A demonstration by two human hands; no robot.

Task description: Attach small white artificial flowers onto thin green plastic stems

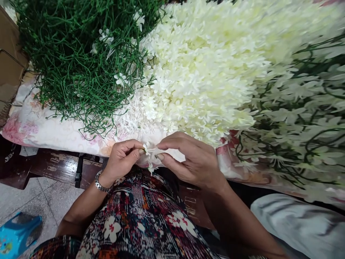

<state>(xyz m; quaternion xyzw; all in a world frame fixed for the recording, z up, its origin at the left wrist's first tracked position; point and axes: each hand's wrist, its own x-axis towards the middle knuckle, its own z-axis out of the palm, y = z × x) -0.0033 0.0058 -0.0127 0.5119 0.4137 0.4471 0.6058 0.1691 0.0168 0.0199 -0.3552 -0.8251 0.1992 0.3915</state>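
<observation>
My left hand (122,160), wearing a metal-band watch, pinches a small artificial flower (147,148) by its green stem between thumb and forefinger. Its white petals and thin white threads point toward my right hand (194,162). That hand hovers close by, thumb and forefinger curved with a narrow gap between the tips. Just beyond my hands lies a heap of loose white threads (132,117). Green plastic stems (81,54) are piled at the back left, a few white blossoms on them. Pale yellow-white petal pieces (202,75) form a large mound in the middle.
On the right lie white flowers on green stems (304,118). A floral cloth (61,133) covers the work surface above a dark wooden edge (60,167). At far left stands a cardboard box (9,72); a blue stool (20,233) is on the floor. Someone's light-clothed leg (299,223) shows at lower right.
</observation>
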